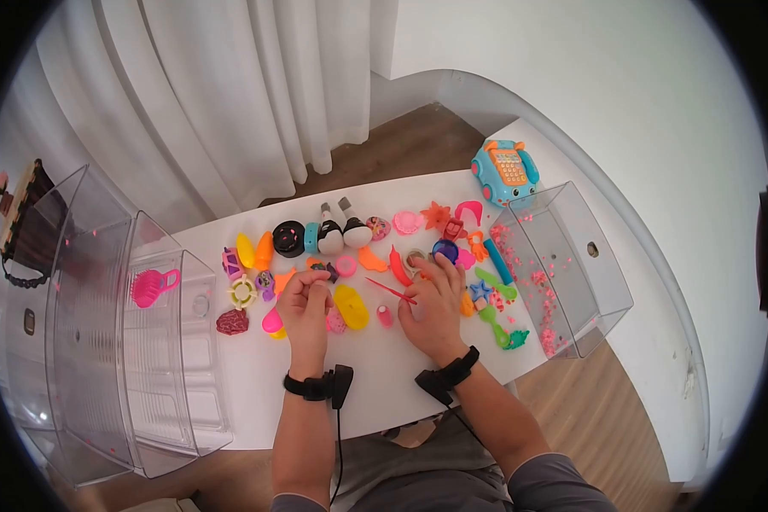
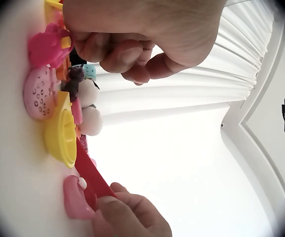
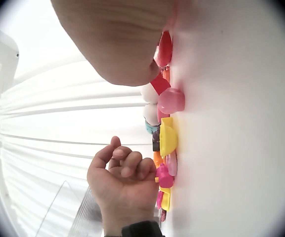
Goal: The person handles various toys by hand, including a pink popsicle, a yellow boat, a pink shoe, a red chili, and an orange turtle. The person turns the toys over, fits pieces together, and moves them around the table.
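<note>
My right hand (image 1: 435,311) pinches a flat red strip (image 2: 95,175) between thumb and fingers, its thin end pointing left over the table. The hand's outer fingers reach over a dark blue round toy (image 1: 445,250). My left hand (image 1: 305,311) hovers palm inward with loosely curled fingers and nothing visible in them. Between the hands lie a yellow boat-shaped toy (image 1: 350,307) and a small pink rounded piece (image 1: 384,317). Beside the left hand is a pink spotted toy (image 2: 39,94). A red chili-shaped toy (image 1: 398,266) lies just beyond the strip.
Many small toys cover the white table (image 1: 256,392). At left stand clear plastic bins (image 1: 175,341), one with a pink brush (image 1: 154,288). A clear bin (image 1: 602,294) with pink bits lies at right. Behind it is a blue toy phone (image 1: 505,173). White bulb-like toys (image 1: 357,232) lie at the back.
</note>
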`<control>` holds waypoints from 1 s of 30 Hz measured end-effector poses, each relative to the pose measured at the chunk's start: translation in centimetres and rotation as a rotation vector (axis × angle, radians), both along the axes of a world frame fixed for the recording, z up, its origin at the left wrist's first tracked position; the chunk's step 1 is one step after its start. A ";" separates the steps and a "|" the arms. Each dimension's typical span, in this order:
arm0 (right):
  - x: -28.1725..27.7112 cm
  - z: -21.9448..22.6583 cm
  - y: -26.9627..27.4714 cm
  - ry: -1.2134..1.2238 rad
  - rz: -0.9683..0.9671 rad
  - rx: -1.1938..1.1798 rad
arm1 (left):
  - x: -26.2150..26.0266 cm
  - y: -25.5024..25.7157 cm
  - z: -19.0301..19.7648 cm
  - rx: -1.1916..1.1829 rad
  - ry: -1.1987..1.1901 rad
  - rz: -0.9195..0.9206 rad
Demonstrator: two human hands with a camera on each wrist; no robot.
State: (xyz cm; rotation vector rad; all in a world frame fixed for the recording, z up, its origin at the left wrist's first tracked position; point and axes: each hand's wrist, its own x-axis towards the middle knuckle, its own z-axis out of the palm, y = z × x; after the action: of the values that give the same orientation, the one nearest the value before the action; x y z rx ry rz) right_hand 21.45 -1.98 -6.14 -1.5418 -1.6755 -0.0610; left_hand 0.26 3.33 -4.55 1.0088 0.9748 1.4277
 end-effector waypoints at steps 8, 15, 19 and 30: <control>0.2 0.2 0.2 0.112 -0.003 0.137 | 0.0 0.0 0.1 -0.014 0.007 0.010; 0.2 0.4 0.2 0.105 0.003 0.140 | 0.1 0.0 0.0 -0.007 0.010 0.009; -0.1 0.6 0.2 0.063 -0.019 0.118 | 0.1 0.0 0.0 -0.011 0.009 0.012; -0.3 -0.1 0.2 -0.052 -0.016 -0.033 | 0.1 0.0 0.1 -0.029 0.006 0.023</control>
State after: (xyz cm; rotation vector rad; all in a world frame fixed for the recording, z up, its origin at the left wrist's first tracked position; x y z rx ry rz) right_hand 21.11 -1.73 -6.22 -1.5901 -1.7124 -0.0826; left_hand 0.35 3.34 -4.47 0.9838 1.0117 1.4269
